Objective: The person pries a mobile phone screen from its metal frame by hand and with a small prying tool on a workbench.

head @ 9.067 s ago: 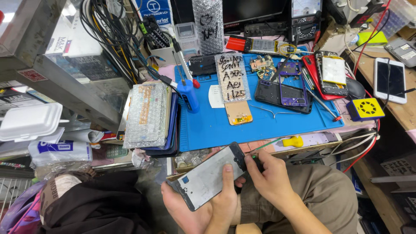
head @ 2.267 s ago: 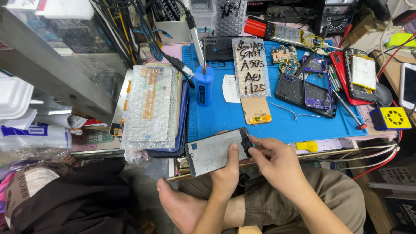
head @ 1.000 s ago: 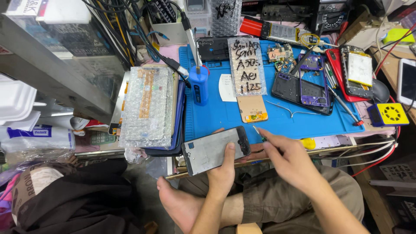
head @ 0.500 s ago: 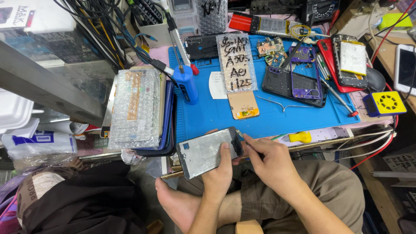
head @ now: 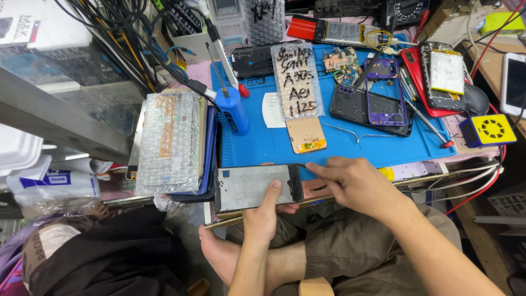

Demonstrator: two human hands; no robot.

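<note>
At far left a white foam box (head: 16, 156) and a plastic bag (head: 52, 186) sit under a metal shelf edge, next to a bubble-wrapped stack (head: 169, 142) leaning at the edge of the blue work mat (head: 350, 145). Just in front of the mat, the phone screen frame (head: 256, 186) lies flat, grey back upward, above the person's lap. The left hand (head: 264, 214) grips it from below, thumb pressed on its face. The right hand (head: 353, 183) pinches the frame's right end with its fingertips. Farther right lie 1 opened purple phone (head: 378, 104) and 1 yellow square gadget (head: 489, 130).
</note>
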